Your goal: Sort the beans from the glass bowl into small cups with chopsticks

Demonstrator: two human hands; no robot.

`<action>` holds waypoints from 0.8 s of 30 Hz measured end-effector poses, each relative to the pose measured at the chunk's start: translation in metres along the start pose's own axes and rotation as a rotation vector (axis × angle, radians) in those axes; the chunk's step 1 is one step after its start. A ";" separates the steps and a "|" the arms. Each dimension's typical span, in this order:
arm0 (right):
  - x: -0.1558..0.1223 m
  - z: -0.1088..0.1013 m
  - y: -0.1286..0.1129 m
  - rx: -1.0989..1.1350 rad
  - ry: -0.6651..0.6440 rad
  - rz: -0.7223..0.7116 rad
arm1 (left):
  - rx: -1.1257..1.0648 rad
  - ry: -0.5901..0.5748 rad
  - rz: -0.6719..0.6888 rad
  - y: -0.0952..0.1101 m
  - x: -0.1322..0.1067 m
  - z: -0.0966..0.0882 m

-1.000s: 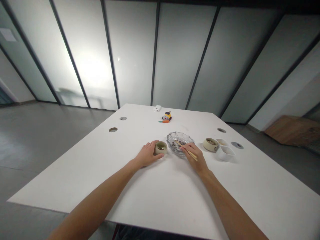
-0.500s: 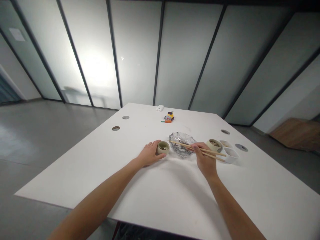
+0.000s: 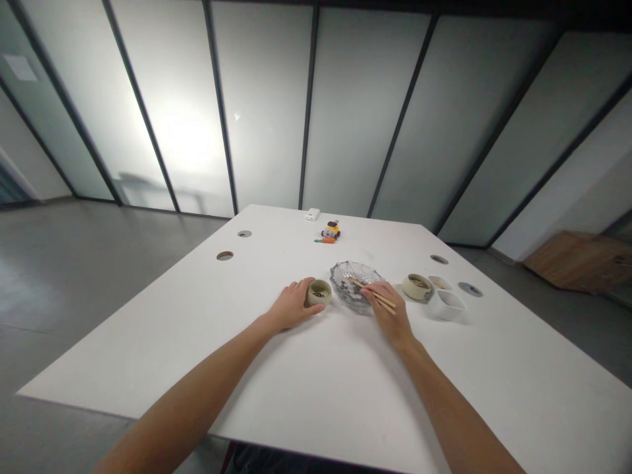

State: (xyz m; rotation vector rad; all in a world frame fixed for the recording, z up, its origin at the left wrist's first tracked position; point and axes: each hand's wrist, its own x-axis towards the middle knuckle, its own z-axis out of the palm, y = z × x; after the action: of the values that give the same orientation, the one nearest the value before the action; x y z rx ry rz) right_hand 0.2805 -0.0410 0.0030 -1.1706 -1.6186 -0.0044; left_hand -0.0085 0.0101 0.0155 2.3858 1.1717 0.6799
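My left hand (image 3: 293,305) is curled round the left side of a small pale green cup (image 3: 318,293), which stands upright on the table with some small dark bits inside. In my right hand (image 3: 390,315) is a pair of wooden chopsticks (image 3: 379,297), gripped between the fingers. Their tips reach over a clear glass bowl (image 3: 340,289) just right of the cup. Small dark pieces lie in that bowl; they are too small to name. Part of the bowl's right side is hidden behind my right hand.
Right of my right hand stand a second pale green cup (image 3: 417,288) and white small dishes (image 3: 447,305). Farther back on the white table (image 3: 276,368) are a toy car (image 3: 330,230), an orange toy carrot (image 3: 326,241) and a white box (image 3: 312,214). Round holes (image 3: 225,255) pierce the tabletop.
My right hand has moved left toward the bowl, and the chopsticks now point down into it at a steeper angle. My left hand stays on the cup. The view has shifted slightly.
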 end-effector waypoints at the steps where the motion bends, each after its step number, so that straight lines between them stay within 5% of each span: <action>1: 0.000 0.000 -0.001 -0.001 -0.002 0.003 | 0.000 -0.002 0.001 0.000 0.000 0.000; 24: 0.001 -0.004 -0.006 -0.018 0.002 -0.034 | 0.003 -0.002 -0.007 0.000 0.000 0.000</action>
State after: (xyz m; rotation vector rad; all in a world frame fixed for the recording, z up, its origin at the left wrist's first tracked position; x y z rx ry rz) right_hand 0.2798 -0.0460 0.0085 -1.1570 -1.6396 -0.0421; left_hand -0.0081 0.0101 0.0158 2.3828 1.1807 0.6731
